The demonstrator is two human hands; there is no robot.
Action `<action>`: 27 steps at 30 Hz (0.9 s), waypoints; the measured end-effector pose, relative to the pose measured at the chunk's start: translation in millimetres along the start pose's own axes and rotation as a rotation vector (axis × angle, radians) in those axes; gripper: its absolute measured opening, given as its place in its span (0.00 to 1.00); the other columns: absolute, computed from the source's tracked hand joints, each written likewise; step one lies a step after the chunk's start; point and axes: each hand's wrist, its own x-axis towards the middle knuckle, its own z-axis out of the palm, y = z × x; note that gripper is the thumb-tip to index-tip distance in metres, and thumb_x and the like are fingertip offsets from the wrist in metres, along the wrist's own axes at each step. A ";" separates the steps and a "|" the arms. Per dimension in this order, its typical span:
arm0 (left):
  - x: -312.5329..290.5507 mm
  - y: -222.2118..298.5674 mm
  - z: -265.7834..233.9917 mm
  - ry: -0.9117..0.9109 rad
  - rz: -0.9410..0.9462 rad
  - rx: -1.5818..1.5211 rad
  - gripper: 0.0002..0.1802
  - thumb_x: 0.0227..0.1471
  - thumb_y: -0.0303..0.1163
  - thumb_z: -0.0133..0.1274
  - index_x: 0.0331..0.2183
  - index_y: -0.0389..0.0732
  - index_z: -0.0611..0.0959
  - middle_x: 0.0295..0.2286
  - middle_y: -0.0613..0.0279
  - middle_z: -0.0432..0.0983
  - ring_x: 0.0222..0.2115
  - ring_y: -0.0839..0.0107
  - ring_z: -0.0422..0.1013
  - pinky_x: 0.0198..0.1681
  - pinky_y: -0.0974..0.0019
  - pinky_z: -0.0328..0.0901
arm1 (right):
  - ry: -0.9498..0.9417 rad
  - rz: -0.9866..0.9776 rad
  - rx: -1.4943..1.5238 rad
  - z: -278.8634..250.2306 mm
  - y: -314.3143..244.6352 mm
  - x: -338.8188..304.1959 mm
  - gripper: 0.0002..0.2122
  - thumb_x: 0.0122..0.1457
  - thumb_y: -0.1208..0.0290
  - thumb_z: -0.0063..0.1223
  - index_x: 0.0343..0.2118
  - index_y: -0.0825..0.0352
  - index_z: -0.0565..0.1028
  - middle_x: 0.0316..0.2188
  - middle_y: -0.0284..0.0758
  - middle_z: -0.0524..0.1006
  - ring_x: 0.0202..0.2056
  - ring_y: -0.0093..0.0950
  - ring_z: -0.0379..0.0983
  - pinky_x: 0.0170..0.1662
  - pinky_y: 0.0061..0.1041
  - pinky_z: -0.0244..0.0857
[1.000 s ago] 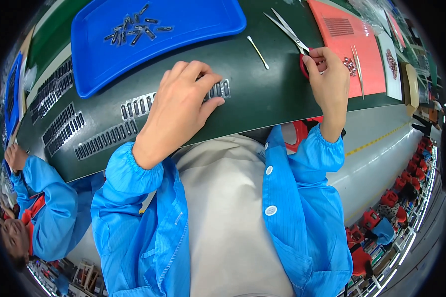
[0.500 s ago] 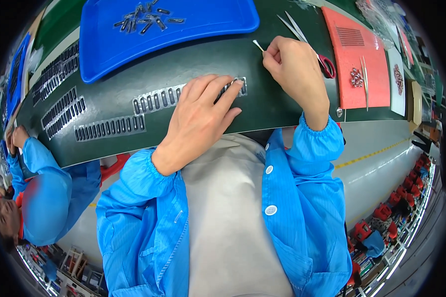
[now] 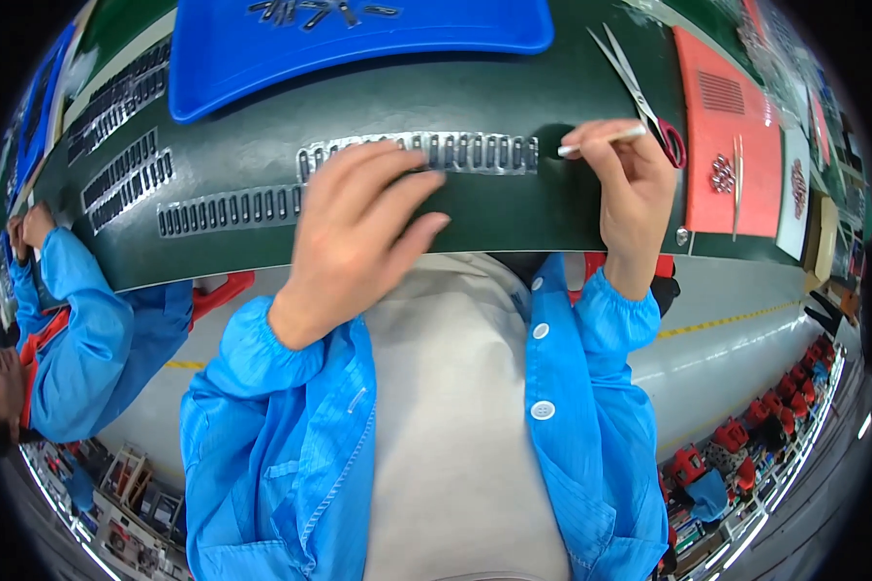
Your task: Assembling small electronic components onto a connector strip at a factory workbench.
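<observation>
My left hand (image 3: 344, 228), slightly blurred, is open with its fingers spread over a clear strip (image 3: 484, 153) that bears a row of small black oblong parts. The hand covers the left part of that strip; whether it touches cannot be told. To the right of the strip, my right hand (image 3: 638, 184) is closed on a thin white stick that looks like a cotton swab (image 3: 622, 136). The swab lies across the fingers, its thicker end toward the strip. A second strip (image 3: 228, 210) of similar parts lies to the left, partly behind my left hand.
A blue tray (image 3: 262, 68) with loose black parts stands at the back. Scissors (image 3: 639, 97) lie beyond my right hand, beside a salmon-coloured sheet (image 3: 702, 208) with tweezers (image 3: 737, 194) and small metallic pieces (image 3: 722, 174). More strips (image 3: 126, 184) and a co-worker (image 3: 82, 339) are at left.
My left hand has drawn back leftward, uncovering the strip's right end where its fingers rested. My right hand has turned, and the swab now lies across its fingers. The whole view has shifted somewhat.
</observation>
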 end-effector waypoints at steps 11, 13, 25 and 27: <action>-55.5 -42.2 -43.0 0.122 -0.286 0.219 0.17 0.48 0.26 0.73 0.41 0.36 0.87 0.43 0.52 0.81 0.49 0.49 0.76 0.52 0.51 0.71 | -0.171 0.057 0.118 37.6 -7.0 -6.4 0.04 0.72 0.76 0.55 0.41 0.70 0.74 0.44 0.48 0.84 0.47 0.31 0.81 0.52 0.31 0.73; -53.0 -39.0 -40.2 0.139 -0.277 0.234 0.17 0.48 0.26 0.73 0.42 0.37 0.87 0.43 0.52 0.81 0.48 0.49 0.76 0.51 0.51 0.72 | -0.151 0.062 0.135 24.2 -6.3 -6.6 0.04 0.72 0.76 0.55 0.41 0.71 0.75 0.44 0.48 0.84 0.47 0.32 0.81 0.52 0.31 0.73; 28.6 41.1 61.8 -0.101 -0.036 -0.063 0.22 0.54 0.34 0.69 0.50 0.40 0.86 0.29 0.62 0.76 0.27 0.64 0.77 0.29 0.60 0.72 | 0.013 -0.007 -0.054 -16.4 7.4 -6.4 0.07 0.66 0.85 0.60 0.46 0.75 0.81 0.43 0.45 0.85 0.42 0.29 0.84 0.50 0.27 0.80; 33.4 43.2 67.1 -0.143 -0.055 -0.027 0.23 0.56 0.36 0.68 0.52 0.41 0.85 0.27 0.63 0.74 0.24 0.66 0.77 0.26 0.61 0.71 | -0.004 -0.021 -0.141 -10.3 3.7 -2.4 0.07 0.64 0.86 0.62 0.44 0.75 0.82 0.42 0.42 0.86 0.41 0.28 0.85 0.49 0.25 0.79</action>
